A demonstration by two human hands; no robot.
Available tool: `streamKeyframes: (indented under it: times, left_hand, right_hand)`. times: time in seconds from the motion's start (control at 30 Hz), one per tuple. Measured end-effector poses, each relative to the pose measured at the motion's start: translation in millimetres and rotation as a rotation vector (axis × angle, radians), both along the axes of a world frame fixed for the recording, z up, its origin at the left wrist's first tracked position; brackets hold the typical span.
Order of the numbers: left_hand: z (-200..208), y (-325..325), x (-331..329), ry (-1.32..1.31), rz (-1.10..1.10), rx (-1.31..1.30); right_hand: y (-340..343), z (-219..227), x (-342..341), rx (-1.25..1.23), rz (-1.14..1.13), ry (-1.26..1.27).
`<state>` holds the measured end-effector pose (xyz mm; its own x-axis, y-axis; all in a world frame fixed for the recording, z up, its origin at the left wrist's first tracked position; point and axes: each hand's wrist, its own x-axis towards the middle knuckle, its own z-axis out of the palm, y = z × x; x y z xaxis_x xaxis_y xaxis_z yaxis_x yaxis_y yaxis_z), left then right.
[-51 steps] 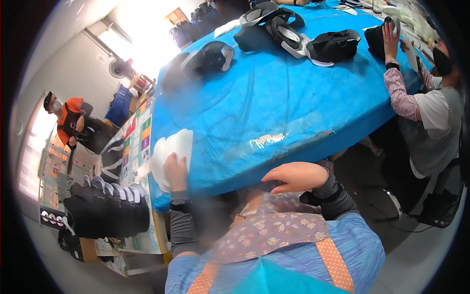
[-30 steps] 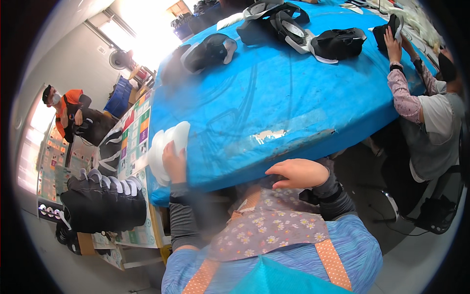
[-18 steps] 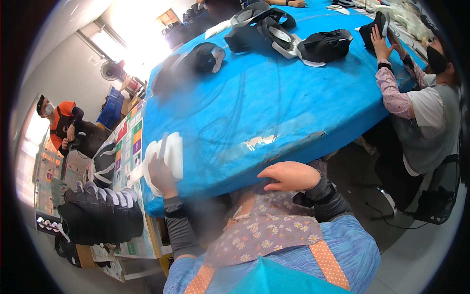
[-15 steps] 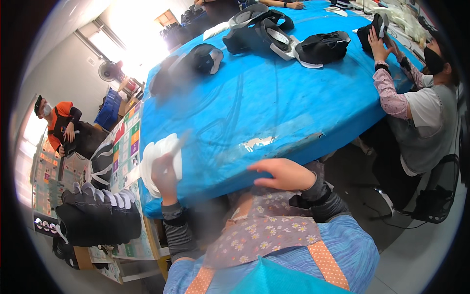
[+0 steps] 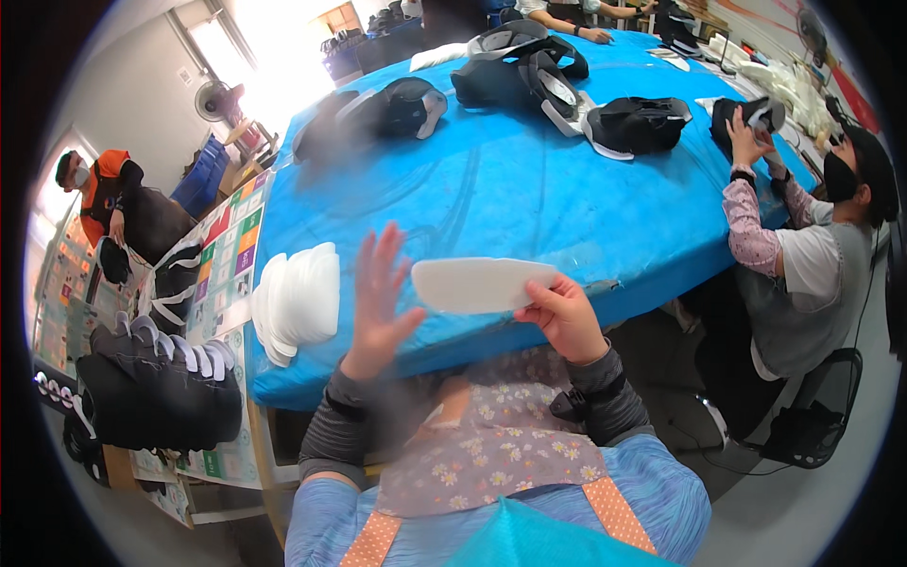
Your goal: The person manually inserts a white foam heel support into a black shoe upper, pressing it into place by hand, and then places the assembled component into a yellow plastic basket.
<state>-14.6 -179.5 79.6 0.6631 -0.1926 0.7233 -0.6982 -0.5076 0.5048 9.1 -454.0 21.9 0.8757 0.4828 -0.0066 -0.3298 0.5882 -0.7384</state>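
Observation:
Between the thumb and fingers of my right hand (image 5: 570,319) is the right end of a flat white pad (image 5: 477,285), oblong with rounded corners. It is held up over the near edge of the blue-covered table (image 5: 378,189). My left hand (image 5: 381,302), slightly blurred, is raised just left of the pad with its fingers spread and nothing in them. A stack of similar white pads (image 5: 300,298) lies on the table's near left corner, beside my left hand.
Black shoe-like padded pieces (image 5: 638,126) lie along the far part of the table. At the right a seated co-worker (image 5: 803,227) handles another black piece. A person in orange (image 5: 113,194) works at the left, behind a bundle of black pieces with white strips (image 5: 161,392).
My left hand has left the white stack and moved right, now open. A white pad has come into my right hand, which was empty before. The view has shifted slightly.

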Motion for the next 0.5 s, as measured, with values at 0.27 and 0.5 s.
streamKeyframes:
  times: [0.27,0.5]
  left_hand:
    - [-19,-22,40,0.829,-0.257,-0.697]
    - [-27,43,108,0.537,-0.028,-0.866]
  right_hand:
    - [26,15,27,-0.319,-0.160,-0.245]
    - [23,56,160,-1.614,-0.125,-1.636]
